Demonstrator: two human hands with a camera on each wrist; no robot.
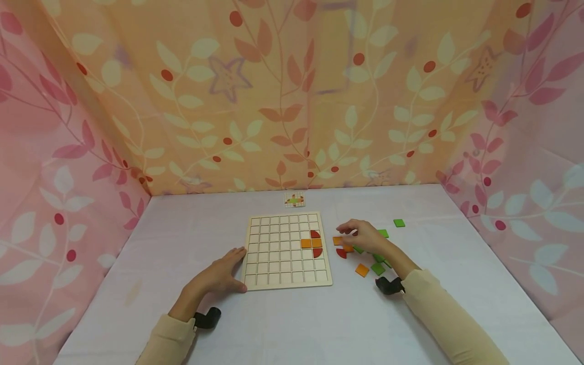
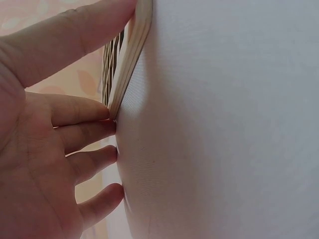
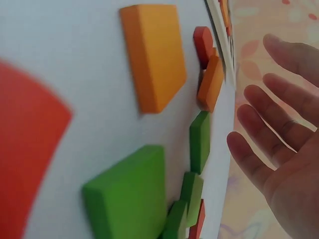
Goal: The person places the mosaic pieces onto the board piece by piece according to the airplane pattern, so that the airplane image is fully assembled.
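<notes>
A wooden grid board (image 1: 269,263) lies flat on the table. My left hand (image 1: 221,274) rests at its left side, the thumb at the near corner and the straight fingers spread along the edge, as the left wrist view also shows. Toward the board's right side sit two orange square tiles (image 1: 311,243) in a row, with a red quarter-round piece (image 1: 315,233) beyond and another red piece (image 1: 317,253) nearer. Over the loose pieces hovers my right hand (image 1: 365,237), holding nothing, its fingers loosely extended. Below it lie an orange tile (image 3: 154,57) and a green tile (image 3: 129,194).
A small pattern card (image 1: 294,199) lies beyond the board. Loose green, orange and red pieces are scattered right of the board, with one green tile (image 1: 399,223) farther off. Floral curtains (image 1: 292,101) enclose the white table (image 1: 283,324) at the back and sides.
</notes>
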